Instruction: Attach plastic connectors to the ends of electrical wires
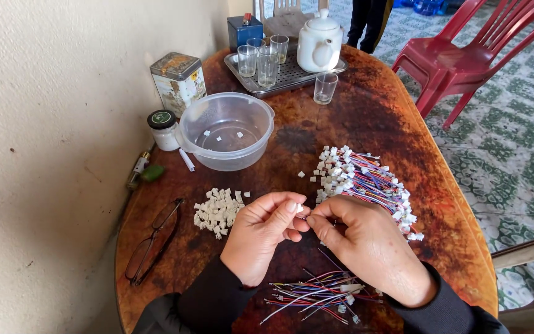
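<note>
- A small white connector (300,210) sits between the fingertips of both hands, low in the middle of the surface (366,105), just above the near edge.
- The left hand (261,232) pinches the connector with thumb and forefinger; the other fingers curl in loosely.
- The right hand (366,247) is closed in a pinch that meets the left one. It seems to hold a thin wire at the connector, but the wire end is hidden behind the fingers, so I cannot say it for sure.
- The connector looks very light, hard and smooth. I judge it can slip out easily, so it is best held by its flat sides with the fingertips. The wire is thin and soft and will bend, so the place to hold it is close to its end.
- Under the wrists lies a loose bunch of coloured wires (316,297); part of it is covered by the right sleeve.
- To the left is a heap of white connectors (219,211); to the right, a big bundle of wires with connectors on (363,182).
- Further away stand a clear plastic bowl (227,130) with some white pieces inside, a small jar (163,130), a tin (178,81) and a tray (285,74) with glasses and a white teapot (319,40).
- Glasses (152,241) lie by the left edge.
- A red chair (471,55) and a person's legs (366,21) are cut off at the top.
</note>
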